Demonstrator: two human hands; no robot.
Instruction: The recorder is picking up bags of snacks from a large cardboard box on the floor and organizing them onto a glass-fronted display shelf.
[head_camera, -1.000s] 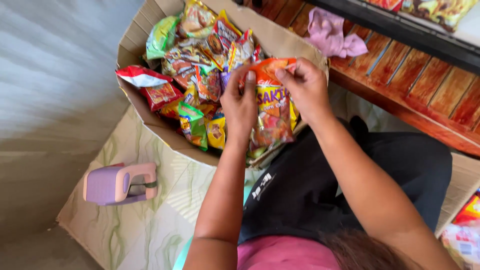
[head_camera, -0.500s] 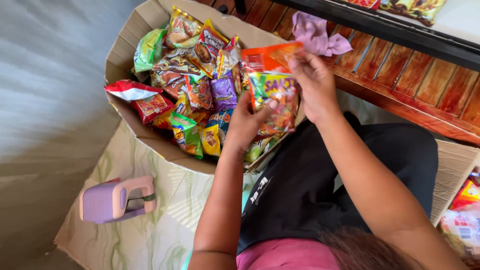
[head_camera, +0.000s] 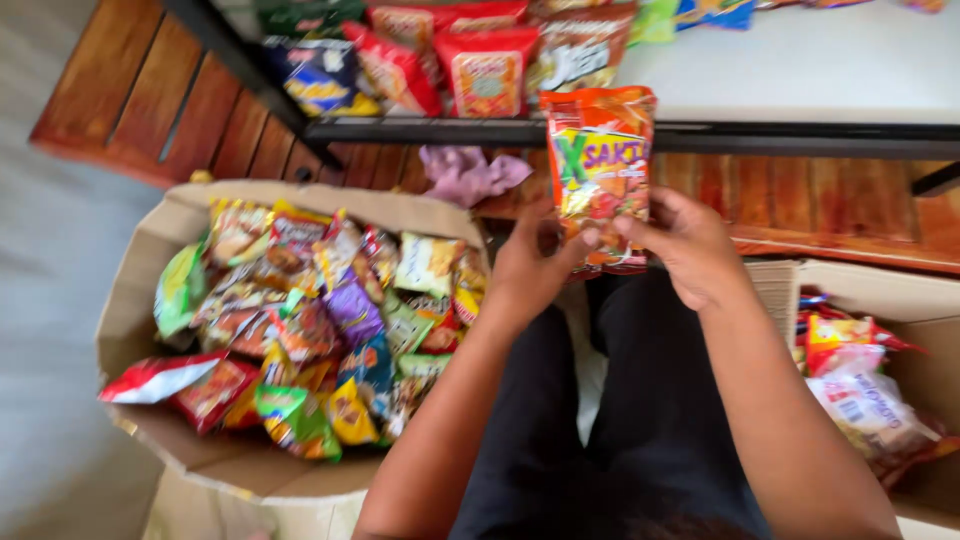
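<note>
Since the earlier frame both hands have lifted the orange crinkly snack packet (head_camera: 600, 170) out of the open brown cardboard box (head_camera: 140, 290) and up in front of the dark metal shelf rail (head_camera: 620, 132), and the view has swung so the box now lies at the left. That box is heaped with small foil snack packets (head_camera: 320, 330) in green, purple, red and yellow, a red and white one (head_camera: 155, 378) hanging over its near left edge. Behind the box a crumpled pale purple cloth (head_camera: 470, 172) lies on the reddish wooden slatted floor (head_camera: 170, 100). The left hand (head_camera: 530, 265) is curled, its thumb and fingertips pinching the lower left corner of the orange packet. The packet stands upright, held between the two hands, its top edge overlapping the shelf rail. The right hand (head_camera: 685, 245) grips the lower right edge, thumb pressed on the front, fingers folded behind. At the far right a second cardboard box (head_camera: 900, 285) holds more red and clear packets (head_camera: 860, 380).
</note>
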